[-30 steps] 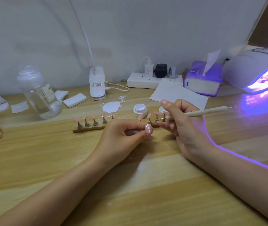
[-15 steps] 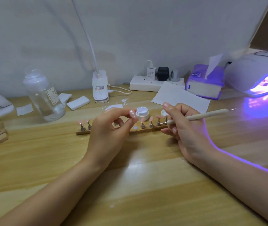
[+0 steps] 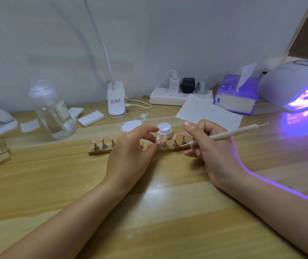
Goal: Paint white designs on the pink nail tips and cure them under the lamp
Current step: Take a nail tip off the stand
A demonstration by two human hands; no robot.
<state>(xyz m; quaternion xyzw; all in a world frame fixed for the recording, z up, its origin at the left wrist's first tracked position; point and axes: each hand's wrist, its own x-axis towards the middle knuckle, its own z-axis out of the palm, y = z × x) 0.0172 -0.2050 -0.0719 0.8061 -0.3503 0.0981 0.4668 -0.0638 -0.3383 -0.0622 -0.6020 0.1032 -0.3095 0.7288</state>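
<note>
Partly, left hand [image 3: 130, 156] hides the wooden holder [image 3: 100, 151].

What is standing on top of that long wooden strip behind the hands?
On the wooden strip, small metal stands hold pink nail tips: three show left of the left hand, three more to its right. That hand covers the strip's middle, so any stands there are hidden.

1. Your table [image 3: 37, 184] was pale wood with a smooth, slightly glossy grain.
2. The nail tip holder [image 3: 100, 151] at centre was a bare wooden strip with shiny metal pegs.
3. The bottle [image 3: 53, 111] at left was clear plastic.
4. The pink nail tips [image 3: 174, 136] looked glossy.
5. The sheet [image 3: 208, 112] at right of centre was matt white paper.
</note>
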